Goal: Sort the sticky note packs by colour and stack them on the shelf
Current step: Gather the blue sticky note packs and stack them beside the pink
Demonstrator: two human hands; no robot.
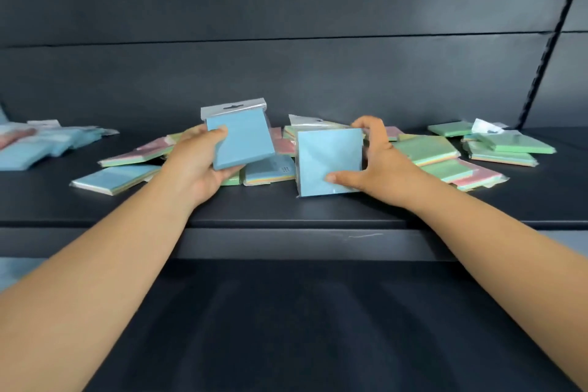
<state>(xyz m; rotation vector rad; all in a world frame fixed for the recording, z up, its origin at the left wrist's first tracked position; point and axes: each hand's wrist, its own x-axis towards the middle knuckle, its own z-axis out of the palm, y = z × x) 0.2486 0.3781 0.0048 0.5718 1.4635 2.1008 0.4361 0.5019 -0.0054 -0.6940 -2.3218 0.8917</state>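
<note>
My left hand (pixel 197 162) grips a blue sticky note pack (pixel 243 140) with a clear hang tab, lifted above the dark shelf (pixel 286 207). My right hand (pixel 378 165) holds a second blue pack (pixel 327 162), tilted up on its lower edge on the shelf, thumb on its front and fingers over its top right corner. Behind both hands lies a loose heap of mixed packs (pixel 280 149), pink, green and blue. Another blue pack (pixel 114 178) lies flat at the left of the heap.
A group of blue packs (pixel 38 146) sits at the far left of the shelf. Green packs (pixel 509 146) are gathered at the right, with more green and pink ones (pixel 451 165) nearer the centre. The shelf's front lip (pixel 302 242) runs under my forearms. A slotted upright (pixel 547 51) stands at the right.
</note>
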